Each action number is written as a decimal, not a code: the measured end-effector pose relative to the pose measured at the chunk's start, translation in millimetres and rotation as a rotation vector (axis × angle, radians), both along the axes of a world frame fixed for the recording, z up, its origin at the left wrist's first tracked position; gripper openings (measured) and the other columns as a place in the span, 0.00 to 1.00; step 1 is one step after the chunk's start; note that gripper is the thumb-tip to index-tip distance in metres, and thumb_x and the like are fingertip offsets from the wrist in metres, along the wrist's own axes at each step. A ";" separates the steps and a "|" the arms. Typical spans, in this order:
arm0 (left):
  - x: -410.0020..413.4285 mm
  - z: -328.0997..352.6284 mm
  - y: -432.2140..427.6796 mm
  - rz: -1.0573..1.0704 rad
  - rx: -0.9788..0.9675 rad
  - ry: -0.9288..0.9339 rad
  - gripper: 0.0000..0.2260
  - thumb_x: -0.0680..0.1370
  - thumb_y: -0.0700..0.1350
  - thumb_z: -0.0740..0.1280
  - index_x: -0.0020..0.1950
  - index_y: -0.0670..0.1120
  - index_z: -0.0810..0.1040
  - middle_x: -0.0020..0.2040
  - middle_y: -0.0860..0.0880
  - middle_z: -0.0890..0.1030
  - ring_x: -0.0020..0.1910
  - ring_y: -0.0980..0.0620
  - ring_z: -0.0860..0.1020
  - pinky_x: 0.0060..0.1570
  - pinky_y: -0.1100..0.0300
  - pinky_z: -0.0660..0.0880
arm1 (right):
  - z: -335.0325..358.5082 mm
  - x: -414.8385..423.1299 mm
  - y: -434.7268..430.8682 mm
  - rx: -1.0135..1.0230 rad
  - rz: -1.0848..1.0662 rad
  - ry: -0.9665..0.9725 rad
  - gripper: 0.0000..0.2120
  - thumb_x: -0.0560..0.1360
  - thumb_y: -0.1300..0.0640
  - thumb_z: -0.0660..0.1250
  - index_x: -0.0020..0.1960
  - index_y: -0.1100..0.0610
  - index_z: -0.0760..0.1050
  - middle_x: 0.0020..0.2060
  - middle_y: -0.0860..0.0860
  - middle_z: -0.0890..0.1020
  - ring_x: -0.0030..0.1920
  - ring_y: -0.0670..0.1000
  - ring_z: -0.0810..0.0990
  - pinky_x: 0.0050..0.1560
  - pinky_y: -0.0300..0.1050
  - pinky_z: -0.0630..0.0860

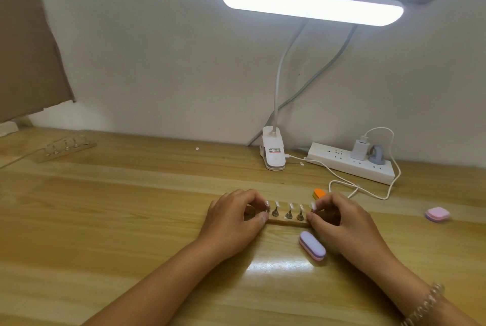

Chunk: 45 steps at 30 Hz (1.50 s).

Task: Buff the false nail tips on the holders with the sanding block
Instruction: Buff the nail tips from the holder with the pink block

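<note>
Left hand [231,218] and right hand [339,223] are gripping the ends of the holder [286,221]; the sanding block [312,245] is lying unheld nearby. Buffing apparently isn't starting yet; the nail tips [290,206] are all waiting.

The left forearm [157,278] comes in from 7 o'clock and the right forearm [410,281] from 5 o'clock, converging toward 12. Both are bare, with the backs of the hands up. The left hand [234,220], fingers curled, pinches the 9 o'clock end of the holder strip [286,221]. The right hand [347,225], likewise curled, pinches its 3 o'clock end. The thumbs face each other.
</note>
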<state>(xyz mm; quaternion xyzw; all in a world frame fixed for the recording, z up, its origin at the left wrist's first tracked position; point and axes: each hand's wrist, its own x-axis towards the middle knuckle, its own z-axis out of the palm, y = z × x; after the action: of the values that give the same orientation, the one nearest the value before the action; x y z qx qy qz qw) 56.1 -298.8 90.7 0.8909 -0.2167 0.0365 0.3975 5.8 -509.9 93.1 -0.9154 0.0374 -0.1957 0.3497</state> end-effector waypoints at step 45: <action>-17.1 -13.8 2.5 -0.304 -0.050 -0.175 0.03 0.75 0.52 0.72 0.46 0.55 0.84 0.38 0.67 0.73 0.36 0.63 0.71 0.37 0.63 0.63 | 2.4 -41.4 32.0 -0.287 0.221 -0.199 0.18 0.71 0.35 0.66 0.48 0.48 0.77 0.34 0.40 0.76 0.31 0.41 0.72 0.32 0.41 0.72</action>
<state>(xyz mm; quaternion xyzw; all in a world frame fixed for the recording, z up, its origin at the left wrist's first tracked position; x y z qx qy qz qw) 39.1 -296.3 76.9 0.8312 -0.3816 0.0589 0.3999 -35.6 -477.9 95.4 -0.9306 -0.1262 -0.2490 0.2368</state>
